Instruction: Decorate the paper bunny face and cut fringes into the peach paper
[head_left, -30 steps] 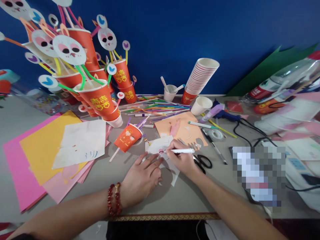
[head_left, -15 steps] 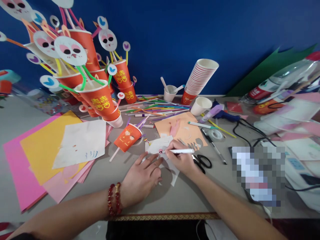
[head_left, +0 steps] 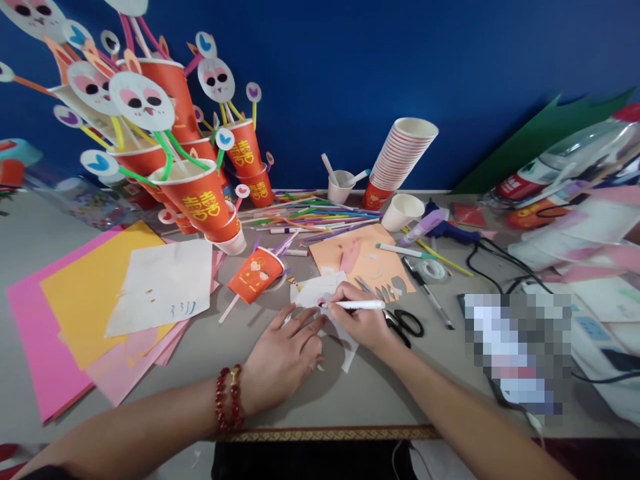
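Observation:
My right hand (head_left: 357, 317) is closed around a white marker (head_left: 363, 305), its tip down on a small pink patch on a white paper piece (head_left: 315, 290). My left hand (head_left: 287, 357) lies flat with fingers stretched, its fingertips at the paper's lower edge. Behind the left hand lies a red paper cup (head_left: 255, 275) on its side, with a stick and purple pipe cleaners through it. Black-handled scissors (head_left: 403, 323) rest just right of my right hand, partly hidden. Peach paper (head_left: 367, 250) with scraps on it lies beyond the hands.
Rabbit-faced red cups (head_left: 200, 193) stand at the left behind coloured paper sheets (head_left: 75, 287). A leaning cup stack (head_left: 400, 157), loose pipe cleaners (head_left: 310, 213) and a blue glue gun (head_left: 453, 231) are at the back. A black pen (head_left: 427, 293) and tape roll (head_left: 433, 269) lie at right.
The marker has shifted very slightly left, with its tip still at the pink patch. My left hand has stayed in place.

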The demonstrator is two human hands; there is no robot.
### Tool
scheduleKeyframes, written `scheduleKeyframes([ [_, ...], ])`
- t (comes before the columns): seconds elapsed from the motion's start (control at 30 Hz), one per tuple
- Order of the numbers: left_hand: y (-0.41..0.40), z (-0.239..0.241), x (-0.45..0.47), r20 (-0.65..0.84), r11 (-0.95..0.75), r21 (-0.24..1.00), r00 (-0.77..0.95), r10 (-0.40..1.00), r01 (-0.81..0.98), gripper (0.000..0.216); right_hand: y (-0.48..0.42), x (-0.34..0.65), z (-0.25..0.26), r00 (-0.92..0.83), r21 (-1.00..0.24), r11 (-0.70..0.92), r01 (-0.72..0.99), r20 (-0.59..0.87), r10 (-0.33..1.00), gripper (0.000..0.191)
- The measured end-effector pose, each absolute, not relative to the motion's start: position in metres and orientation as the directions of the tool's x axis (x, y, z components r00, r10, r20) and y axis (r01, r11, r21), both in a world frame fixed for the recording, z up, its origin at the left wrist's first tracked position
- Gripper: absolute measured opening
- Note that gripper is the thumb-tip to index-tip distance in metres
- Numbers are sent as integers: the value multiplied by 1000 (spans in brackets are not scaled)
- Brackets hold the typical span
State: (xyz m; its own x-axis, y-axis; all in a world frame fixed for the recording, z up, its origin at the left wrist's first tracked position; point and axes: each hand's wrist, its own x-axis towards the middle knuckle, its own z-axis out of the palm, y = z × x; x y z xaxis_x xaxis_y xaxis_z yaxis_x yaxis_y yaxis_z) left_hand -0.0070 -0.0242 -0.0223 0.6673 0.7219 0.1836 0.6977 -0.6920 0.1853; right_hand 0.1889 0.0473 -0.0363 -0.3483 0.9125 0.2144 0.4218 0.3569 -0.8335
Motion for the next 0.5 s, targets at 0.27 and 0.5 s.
scheduleKeyframes([
  [0.27,-24,-23,-7,185,-695,177,670,719,697,13,47,189,-36,-347,-839,352,415,212,914,15],
  [0.5,-25,-23,-7,191,-695,179,668,719,697,13,48,188,-34,-350,-836,350,423,206,914,16],
])
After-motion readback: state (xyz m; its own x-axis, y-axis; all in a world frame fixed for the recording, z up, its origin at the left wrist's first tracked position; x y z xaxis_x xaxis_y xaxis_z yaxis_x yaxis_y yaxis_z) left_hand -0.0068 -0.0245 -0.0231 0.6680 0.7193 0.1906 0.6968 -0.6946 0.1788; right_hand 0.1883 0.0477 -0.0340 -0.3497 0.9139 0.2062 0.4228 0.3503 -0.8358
